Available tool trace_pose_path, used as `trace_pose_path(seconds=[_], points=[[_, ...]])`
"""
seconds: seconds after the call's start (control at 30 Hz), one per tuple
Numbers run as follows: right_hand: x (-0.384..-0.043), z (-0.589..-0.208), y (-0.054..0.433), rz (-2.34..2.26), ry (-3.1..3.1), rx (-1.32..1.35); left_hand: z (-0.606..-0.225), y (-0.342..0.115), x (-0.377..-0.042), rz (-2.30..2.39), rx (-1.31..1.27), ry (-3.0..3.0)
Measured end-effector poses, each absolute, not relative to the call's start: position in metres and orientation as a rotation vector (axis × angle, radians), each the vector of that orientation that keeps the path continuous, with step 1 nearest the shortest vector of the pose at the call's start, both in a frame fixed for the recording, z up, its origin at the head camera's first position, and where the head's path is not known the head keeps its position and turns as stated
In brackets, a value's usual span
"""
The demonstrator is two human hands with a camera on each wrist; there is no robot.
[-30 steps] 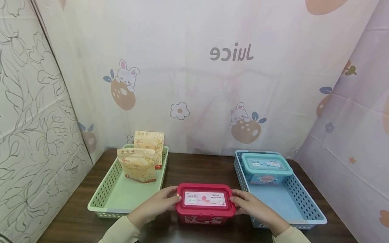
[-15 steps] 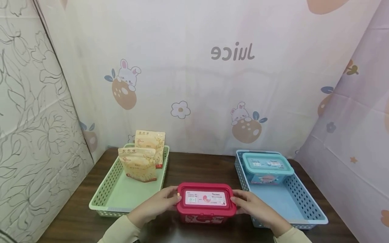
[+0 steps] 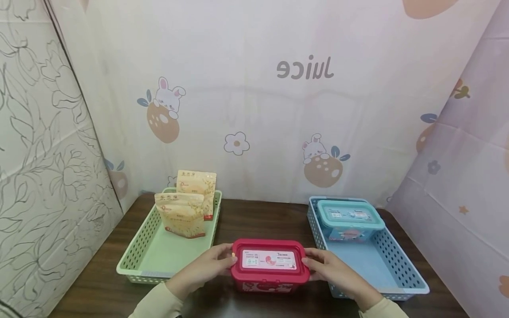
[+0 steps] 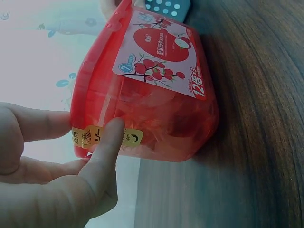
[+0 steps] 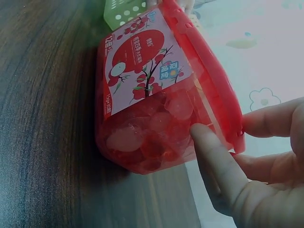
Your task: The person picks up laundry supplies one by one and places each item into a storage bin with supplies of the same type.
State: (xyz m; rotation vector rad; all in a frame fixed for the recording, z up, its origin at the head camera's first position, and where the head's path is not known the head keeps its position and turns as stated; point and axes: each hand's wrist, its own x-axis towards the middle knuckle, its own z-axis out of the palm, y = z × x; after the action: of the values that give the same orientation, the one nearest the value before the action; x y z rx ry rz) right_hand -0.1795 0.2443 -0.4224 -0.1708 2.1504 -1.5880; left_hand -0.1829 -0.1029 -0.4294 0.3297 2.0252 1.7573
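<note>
Both hands are at a red laundry pod box (image 3: 269,279) with a shut lid and a pale label on top, low in the middle of the head view. My left hand (image 3: 207,268) grips its left end, near a yellow seal sticker (image 4: 132,137) in the left wrist view. At the right end, my right hand (image 3: 332,270) holds the box with fingers (image 5: 216,152) at the lid edge and side wall. The right wrist view shows rounded pods through the clear red wall. The box stands upright, its base close on the dark wood table (image 3: 258,216).
A green perforated basket (image 3: 139,251) at left holds two yellow pouches (image 3: 183,216) standing up. At right, a blue basket (image 3: 401,260) contains a teal lidded box (image 3: 350,218) at its back end. A printed curtain (image 3: 246,110) hangs behind the table.
The head view has shifted very slightly. Both hands keep the same hold on the red laundry pod box, which stays in place.
</note>
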Motion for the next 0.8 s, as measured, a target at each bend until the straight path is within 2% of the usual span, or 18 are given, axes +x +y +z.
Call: trace_pose_path(seconds=[0.33, 0.8], points=[[-0.177, -0.417, 0.246, -1.615, 2.179, -0.138, -0.423, -0.105, -0.182, 1.823, 0.371, 1.982], [-0.174, -0.391, 0.244, -1.733, 2.197, -0.100, -0.403, -0.107, -0.185, 1.930, 0.390, 1.961]])
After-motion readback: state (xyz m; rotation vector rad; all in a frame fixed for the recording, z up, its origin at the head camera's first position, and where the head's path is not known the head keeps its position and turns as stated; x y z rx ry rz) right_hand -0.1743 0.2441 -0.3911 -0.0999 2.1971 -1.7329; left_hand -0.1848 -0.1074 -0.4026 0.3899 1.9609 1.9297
